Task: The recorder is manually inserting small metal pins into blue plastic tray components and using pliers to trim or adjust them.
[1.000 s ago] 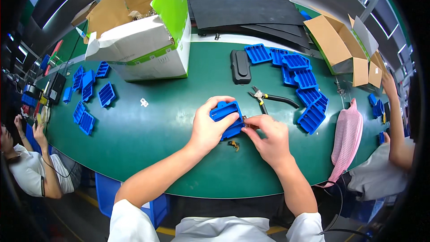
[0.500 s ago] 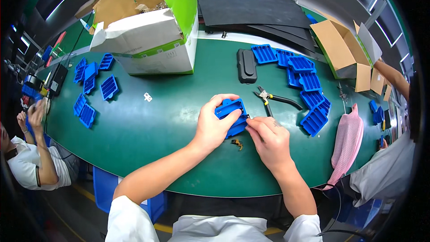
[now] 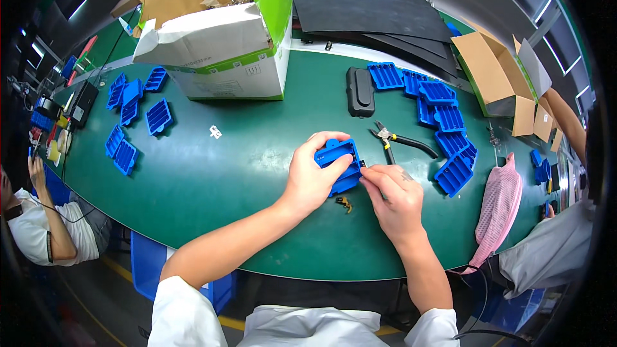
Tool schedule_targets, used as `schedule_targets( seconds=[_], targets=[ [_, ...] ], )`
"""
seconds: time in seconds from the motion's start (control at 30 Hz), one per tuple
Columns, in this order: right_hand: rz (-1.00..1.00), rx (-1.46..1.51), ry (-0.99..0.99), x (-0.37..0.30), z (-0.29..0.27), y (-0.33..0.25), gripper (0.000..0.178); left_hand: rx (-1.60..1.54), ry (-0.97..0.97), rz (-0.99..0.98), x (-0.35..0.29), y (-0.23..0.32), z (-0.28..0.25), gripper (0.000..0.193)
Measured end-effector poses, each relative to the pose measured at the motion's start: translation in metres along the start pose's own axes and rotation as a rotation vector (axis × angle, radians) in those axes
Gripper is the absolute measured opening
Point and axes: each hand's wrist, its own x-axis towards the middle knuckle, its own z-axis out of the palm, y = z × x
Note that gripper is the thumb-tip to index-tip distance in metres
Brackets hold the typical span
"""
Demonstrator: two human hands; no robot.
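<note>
My left hand (image 3: 315,170) is closed round a blue slotted plastic tray (image 3: 346,182), its thumb lying across the top. At the tray's right edge, the fingertips of my right hand (image 3: 393,194) pinch a small black part (image 3: 363,164). Fingers hide most of that part, so its kind cannot be made out. Just below the tray, a small brass-coloured and dark metal piece (image 3: 344,204) lies on the green table. Pliers with black and yellow handles (image 3: 392,138) rest beyond my right hand, beside a black oblong case (image 3: 360,92).
Blue trays lie in a row at right (image 3: 448,119) and in a group at left (image 3: 130,103). A white and green carton (image 3: 225,67) stands behind, near black sheets (image 3: 373,3). An open cardboard box (image 3: 491,67) and pink mesh pouch (image 3: 498,209) are rightward. People sit at both sides.
The view has shifted slightly. My hands keep the same hold on the tray and the small black part. The person at left has moved their hands.
</note>
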Motion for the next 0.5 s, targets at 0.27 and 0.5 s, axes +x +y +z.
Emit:
schedule_targets(
  seconds=[0.27,0.5],
  targets=[
    [-0.015,-0.014,-0.036,-0.0007,0.0011,0.0003,0.019,0.005,0.014,0.007,0.0005,-0.0004,-0.0004,0.025],
    [-0.061,-0.013,-0.073,0.0029,-0.0001,0.0038,0.021,-0.028,0.005,-0.006,0.0000,0.0022,-0.0003,0.025]
  ],
)
